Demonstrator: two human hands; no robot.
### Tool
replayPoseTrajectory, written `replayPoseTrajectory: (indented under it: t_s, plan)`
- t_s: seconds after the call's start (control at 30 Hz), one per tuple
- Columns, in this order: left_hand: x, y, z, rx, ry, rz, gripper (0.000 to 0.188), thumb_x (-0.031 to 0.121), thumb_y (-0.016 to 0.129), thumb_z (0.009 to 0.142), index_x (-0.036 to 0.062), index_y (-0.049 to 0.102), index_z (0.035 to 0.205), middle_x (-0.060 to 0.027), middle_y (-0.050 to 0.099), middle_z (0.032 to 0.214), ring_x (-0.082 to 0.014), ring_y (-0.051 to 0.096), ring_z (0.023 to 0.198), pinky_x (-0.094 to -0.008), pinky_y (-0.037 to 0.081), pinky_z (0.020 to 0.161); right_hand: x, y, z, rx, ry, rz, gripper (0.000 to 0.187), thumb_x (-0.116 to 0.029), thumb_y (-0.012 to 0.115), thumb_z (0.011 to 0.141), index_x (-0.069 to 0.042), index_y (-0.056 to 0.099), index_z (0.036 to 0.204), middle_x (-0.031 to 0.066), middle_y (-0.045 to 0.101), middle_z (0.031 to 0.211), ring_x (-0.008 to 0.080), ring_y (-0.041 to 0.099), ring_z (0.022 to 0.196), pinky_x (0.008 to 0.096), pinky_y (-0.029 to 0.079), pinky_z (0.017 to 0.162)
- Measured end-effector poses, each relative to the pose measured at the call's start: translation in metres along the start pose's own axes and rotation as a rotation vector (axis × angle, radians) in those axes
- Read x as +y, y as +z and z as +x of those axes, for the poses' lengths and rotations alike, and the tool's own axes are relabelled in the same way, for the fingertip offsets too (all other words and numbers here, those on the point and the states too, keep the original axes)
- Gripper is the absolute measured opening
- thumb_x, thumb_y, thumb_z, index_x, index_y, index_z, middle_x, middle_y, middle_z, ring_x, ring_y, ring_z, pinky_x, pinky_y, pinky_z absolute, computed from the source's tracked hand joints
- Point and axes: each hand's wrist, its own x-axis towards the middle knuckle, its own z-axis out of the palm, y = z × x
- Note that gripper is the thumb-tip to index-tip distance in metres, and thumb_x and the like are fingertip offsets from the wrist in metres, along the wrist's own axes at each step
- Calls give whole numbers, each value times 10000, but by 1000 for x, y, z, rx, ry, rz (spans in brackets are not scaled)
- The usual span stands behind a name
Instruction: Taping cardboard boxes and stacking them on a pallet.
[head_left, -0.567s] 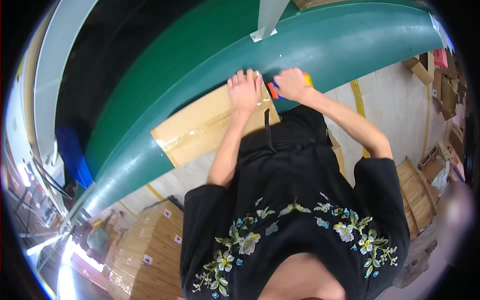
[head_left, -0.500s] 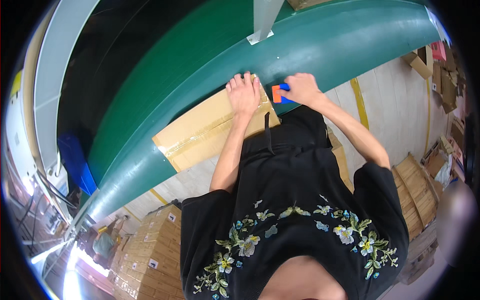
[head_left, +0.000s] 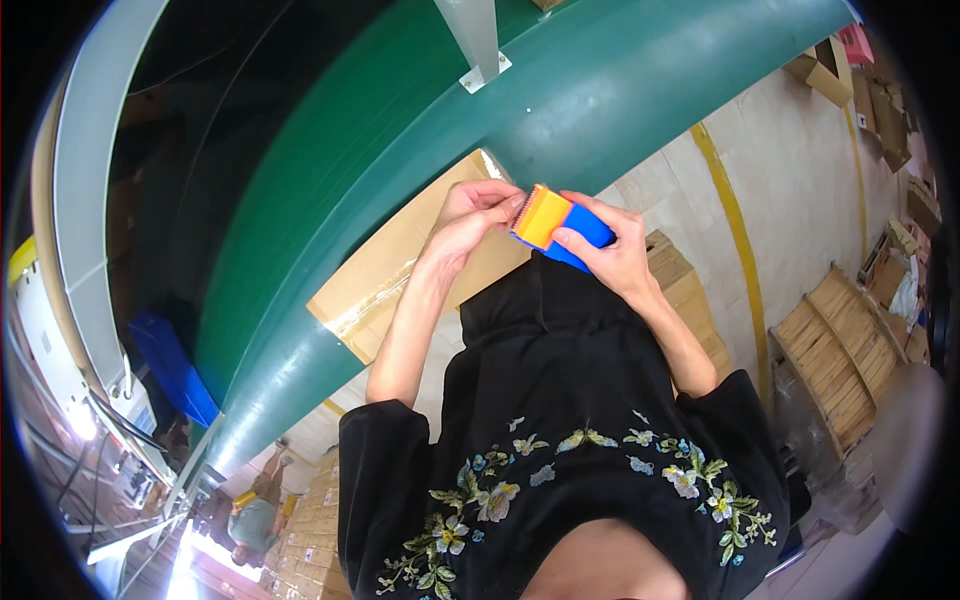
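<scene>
A long brown cardboard box (head_left: 388, 262) lies on the green belt surface, with clear tape along its top. My right hand (head_left: 622, 252) grips a blue and orange tape dispenser (head_left: 547, 216) with a serrated edge, held above the box's right end. At that edge my left hand (head_left: 462, 222) has its thumb and fingers pinched together. Whatever lies between those fingertips is too small to make out.
A white metal post (head_left: 470, 40) is bolted to the green conveyor (head_left: 610, 110) beyond the box. At left hangs a blue bin (head_left: 172, 365). Stacked cartons (head_left: 308, 545) and another person (head_left: 254, 525) appear lower left; a wooden pallet (head_left: 835, 350) lies at right.
My left hand has lifted off the box top and come to the dispenser's edge. My right hand has turned the dispenser, bringing its orange, toothed end into view.
</scene>
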Motion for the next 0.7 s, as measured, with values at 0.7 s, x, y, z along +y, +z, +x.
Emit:
replayPoseTrajectory:
  t_s: [0.7]
  plan:
    - [20, -88, 109, 172, 143, 1072, 134, 161, 694, 756, 44, 681, 818, -51, 669, 700, -94, 606, 622, -254, 466, 589, 30, 64, -41, 261, 394, -380, 409, -416, 605, 788, -50, 650, 967, 162, 638, 700, 317, 626, 633, 391, 496, 604]
